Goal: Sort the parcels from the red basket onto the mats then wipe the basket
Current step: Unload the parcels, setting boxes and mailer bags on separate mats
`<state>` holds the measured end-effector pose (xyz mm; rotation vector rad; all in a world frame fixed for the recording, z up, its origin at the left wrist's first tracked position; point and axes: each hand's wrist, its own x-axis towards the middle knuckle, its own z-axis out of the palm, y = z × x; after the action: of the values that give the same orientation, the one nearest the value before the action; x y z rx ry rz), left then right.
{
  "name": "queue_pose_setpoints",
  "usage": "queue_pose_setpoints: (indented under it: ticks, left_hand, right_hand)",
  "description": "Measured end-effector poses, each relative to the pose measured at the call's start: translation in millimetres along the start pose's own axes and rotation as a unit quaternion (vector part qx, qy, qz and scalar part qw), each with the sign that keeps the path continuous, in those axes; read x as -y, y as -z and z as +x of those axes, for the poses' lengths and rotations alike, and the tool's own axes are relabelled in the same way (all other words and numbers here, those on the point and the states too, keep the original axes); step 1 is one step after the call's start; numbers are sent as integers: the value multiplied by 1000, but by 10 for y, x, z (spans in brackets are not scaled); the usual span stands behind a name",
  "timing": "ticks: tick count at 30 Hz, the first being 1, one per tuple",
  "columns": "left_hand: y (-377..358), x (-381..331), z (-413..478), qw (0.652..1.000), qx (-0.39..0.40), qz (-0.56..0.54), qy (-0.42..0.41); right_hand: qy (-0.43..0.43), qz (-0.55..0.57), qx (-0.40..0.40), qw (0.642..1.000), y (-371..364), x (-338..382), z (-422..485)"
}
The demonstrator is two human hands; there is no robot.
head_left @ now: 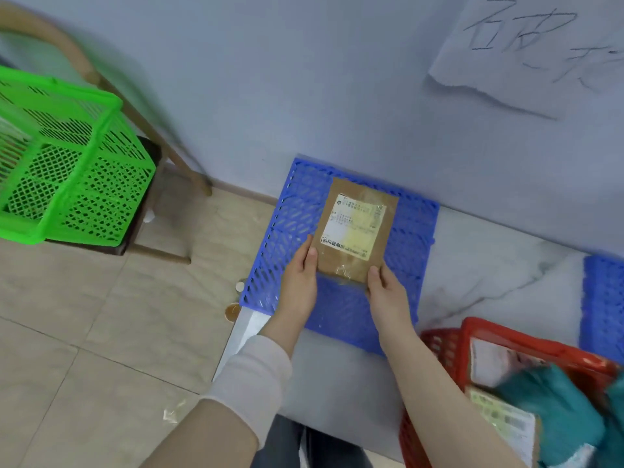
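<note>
A flat brown cardboard parcel [354, 231] with a white and yellow shipping label lies over a blue perforated mat [293, 211] against the wall. My left hand [300, 275] grips its lower left corner and my right hand [386, 288] grips its lower right corner. The red basket [472, 332] sits at the lower right on the marble surface. It holds more labelled parcels and a teal cloth [553, 410].
A second blue mat [604, 305] shows at the right edge. A green basket [64, 163] rests on a wooden chair at the left. A handwritten paper sign [526, 52] hangs on the wall. Tan floor tiles lie to the left, with small round objects [233, 312] by the mat's corner.
</note>
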<state>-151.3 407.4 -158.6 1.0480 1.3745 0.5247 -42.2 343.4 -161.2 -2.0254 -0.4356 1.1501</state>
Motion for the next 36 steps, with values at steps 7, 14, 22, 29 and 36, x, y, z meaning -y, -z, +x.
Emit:
queue_pose_setpoints:
  ticks: [7, 14, 22, 29, 36]
  left_hand:
    - [264, 311, 1380, 999, -5, 42, 9]
    - [330, 446, 2353, 1000, -8, 19, -18]
    - [331, 450, 2542, 999, -5, 11, -38]
    - [298, 271, 2492, 995, -6, 95, -10]
    - [284, -116, 1761, 855, 20, 505, -117]
  right_hand:
    - [-52, -6, 47, 998, -751, 95, 1154]
    - [-44, 27, 33, 998, -1169, 197, 1999]
    - [-43, 51, 27, 997, -1265, 270, 2101]
    - [-55, -26, 54, 997, -1208, 335, 2093]
    - [78, -366, -18, 927, -765, 439, 1382]
